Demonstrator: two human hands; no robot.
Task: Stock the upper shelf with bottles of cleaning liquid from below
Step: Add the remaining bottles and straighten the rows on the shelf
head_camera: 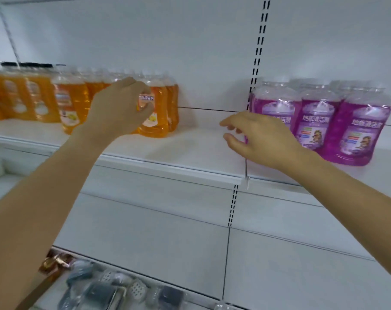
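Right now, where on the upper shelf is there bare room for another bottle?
The shelf is bare between the orange bottles and the purple bottles, by the right hand. Orange bottles crowd the left end.

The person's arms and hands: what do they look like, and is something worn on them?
Both forearms are bare as far as the picture shows: no sleeve reaches into view on the left arm or the right arm. The left hand and the right hand wear no gloves. No watch, bracelet or ring shows on the wrists and the fingers in view.
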